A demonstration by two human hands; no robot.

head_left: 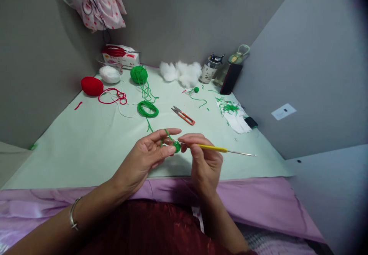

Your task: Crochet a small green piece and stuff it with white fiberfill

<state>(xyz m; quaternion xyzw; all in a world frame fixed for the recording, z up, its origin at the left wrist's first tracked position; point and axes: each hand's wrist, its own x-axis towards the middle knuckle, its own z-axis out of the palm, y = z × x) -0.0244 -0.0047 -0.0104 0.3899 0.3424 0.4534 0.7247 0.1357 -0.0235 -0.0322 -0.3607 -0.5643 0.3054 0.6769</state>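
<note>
Between the thumb and fingers of my left hand point(152, 147) is a small green crochet piece point(177, 147). A strand of green yarn point(168, 134) runs over its raised index finger. My right hand point(205, 161) grips a crochet hook point(212, 147) with a yellow handle, its far metal end pointing right. The hook's working tip is at the green piece, and I cannot make out whether it sits inside a stitch. Beyond the hands lies a loose coil of green yarn point(147, 109), near the green ball point(139, 74). Orange-handled thread snips point(183, 115) rest just ahead.
Red point(92, 86) and white yarn balls point(109, 74) sit at the back left by a tissue box point(126, 58). White stuffing point(181, 73), a pen cup point(209, 70), a bottle point(236, 57) and a phone point(231, 79) line the back. Green scraps point(230, 107) lie on white paper at right.
</note>
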